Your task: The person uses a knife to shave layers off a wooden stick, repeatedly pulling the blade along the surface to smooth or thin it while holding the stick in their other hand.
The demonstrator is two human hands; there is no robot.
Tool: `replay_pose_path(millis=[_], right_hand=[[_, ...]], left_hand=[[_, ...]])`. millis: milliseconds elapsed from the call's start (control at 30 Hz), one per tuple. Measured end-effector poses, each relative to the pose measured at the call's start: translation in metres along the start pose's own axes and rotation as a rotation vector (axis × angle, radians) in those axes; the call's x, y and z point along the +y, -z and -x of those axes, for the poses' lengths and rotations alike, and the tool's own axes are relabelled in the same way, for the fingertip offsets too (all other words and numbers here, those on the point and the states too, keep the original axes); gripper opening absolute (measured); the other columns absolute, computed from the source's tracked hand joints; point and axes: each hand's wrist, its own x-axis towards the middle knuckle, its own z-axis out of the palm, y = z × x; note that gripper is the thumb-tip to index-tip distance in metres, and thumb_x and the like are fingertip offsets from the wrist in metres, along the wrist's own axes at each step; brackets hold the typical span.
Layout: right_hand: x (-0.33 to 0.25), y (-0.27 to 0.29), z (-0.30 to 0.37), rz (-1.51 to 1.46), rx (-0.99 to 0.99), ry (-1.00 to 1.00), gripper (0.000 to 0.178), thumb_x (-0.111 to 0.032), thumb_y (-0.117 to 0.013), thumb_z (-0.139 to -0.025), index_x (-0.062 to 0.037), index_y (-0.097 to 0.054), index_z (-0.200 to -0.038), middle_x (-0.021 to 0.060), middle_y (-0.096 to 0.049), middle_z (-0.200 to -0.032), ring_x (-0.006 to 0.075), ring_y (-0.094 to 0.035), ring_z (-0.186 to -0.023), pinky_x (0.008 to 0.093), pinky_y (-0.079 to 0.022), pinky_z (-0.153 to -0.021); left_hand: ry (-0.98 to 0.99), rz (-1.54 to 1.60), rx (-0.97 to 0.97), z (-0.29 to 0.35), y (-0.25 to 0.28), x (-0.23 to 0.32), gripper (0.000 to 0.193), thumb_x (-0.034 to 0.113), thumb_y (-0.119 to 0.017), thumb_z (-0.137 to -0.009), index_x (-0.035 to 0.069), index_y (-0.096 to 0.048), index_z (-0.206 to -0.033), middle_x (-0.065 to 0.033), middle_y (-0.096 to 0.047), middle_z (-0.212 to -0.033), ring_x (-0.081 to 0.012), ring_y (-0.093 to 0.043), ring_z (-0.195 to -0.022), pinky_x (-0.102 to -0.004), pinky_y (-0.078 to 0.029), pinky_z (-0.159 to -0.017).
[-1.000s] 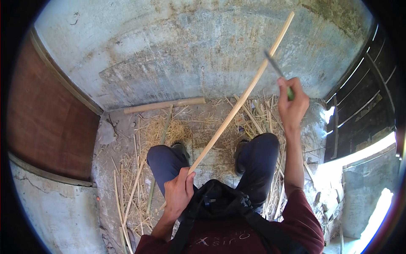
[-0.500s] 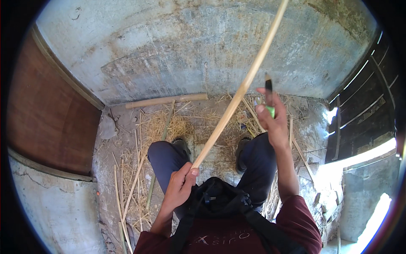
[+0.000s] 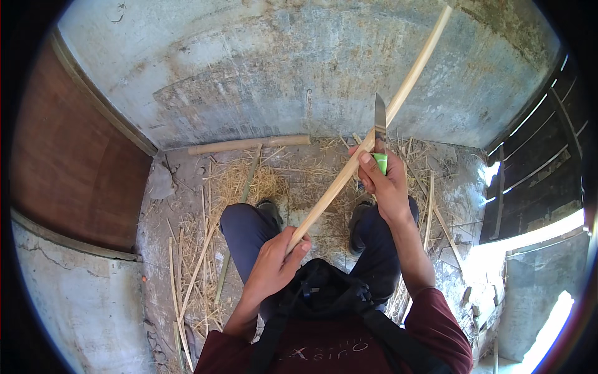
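A long pale bamboo strip (image 3: 330, 196) slants from my lap up and to the right, across the front of the wall. My left hand (image 3: 276, 258) is closed round its near end. In my right hand (image 3: 385, 177) is a knife (image 3: 380, 118) with a green handle, its blade pointing away from me. That blade lies against or just over the strip's right side; contact is hard to tell. The right thumb and fingers also meet the strip around its middle.
Straw shavings (image 3: 243, 181) and several thin bamboo strips (image 3: 199, 268) litter the floor between and beside my feet. A thick bamboo pole (image 3: 249, 145) lies along the foot of the stained wall (image 3: 249, 75). A brown panel (image 3: 81, 156) stands left, dark slats (image 3: 536, 156) right.
My right hand, with the knife, has come left from beside the strip to meet it. The strip's far end has dropped into view, and the left hand has shifted slightly right.
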Motion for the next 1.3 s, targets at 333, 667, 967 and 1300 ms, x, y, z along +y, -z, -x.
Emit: replay_pose_path(millis=[333,667,967,1300], right_hand=[[0.018,0.003,0.031,0.237,0.096,0.423,0.042,-0.013,-0.069,-0.104,-0.0021,-0.05,-0.14,0.001,-0.057,-0.086,0.0096,-0.052,-0.074,0.0236,-0.041,-0.068],[0.017,-0.008,0.064,0.805,-0.107,0.76,0.028,-0.015,-0.092,-0.085,-0.0094,-0.073,-0.104,0.0058,-0.069,-0.084,0.0217,-0.067,-0.059,0.0333,-0.051,-0.05],[0.006,-0.011,0.061,0.846,-0.016,0.86,0.027,-0.014,-0.095,-0.079,-0.0108,-0.075,-0.098,0.0054,-0.067,-0.078,0.0182,-0.064,-0.054,0.0317,-0.046,-0.045],[-0.001,-0.017,0.066,0.896,-0.05,0.904,0.025,-0.012,-0.094,-0.08,-0.0099,-0.076,-0.097,0.0051,-0.066,-0.077,0.0172,-0.062,-0.052,0.0312,-0.046,-0.044]], left_hand=[[0.102,0.23,-0.018,-0.006,-0.005,0.002,0.035,0.026,-0.059,-0.115,-0.002,-0.057,-0.095,-0.0097,-0.045,-0.066,-0.0195,-0.042,-0.055,-0.0379,-0.036,-0.052],[0.028,0.153,-0.021,-0.013,-0.006,0.022,0.034,0.026,-0.063,-0.112,-0.003,-0.06,-0.094,-0.0094,-0.045,-0.064,-0.0169,-0.041,-0.056,-0.0371,-0.036,-0.052],[-0.032,0.03,0.107,-0.01,-0.008,0.025,0.034,0.022,-0.067,-0.11,-0.002,-0.06,-0.086,-0.0116,-0.044,-0.058,-0.0207,-0.04,-0.047,-0.0379,-0.034,-0.049],[-0.043,-0.057,0.144,-0.006,-0.009,0.029,0.034,0.024,-0.066,-0.11,-0.001,-0.059,-0.089,-0.0172,-0.052,-0.063,-0.0315,-0.053,-0.048,-0.0408,-0.039,-0.049]])
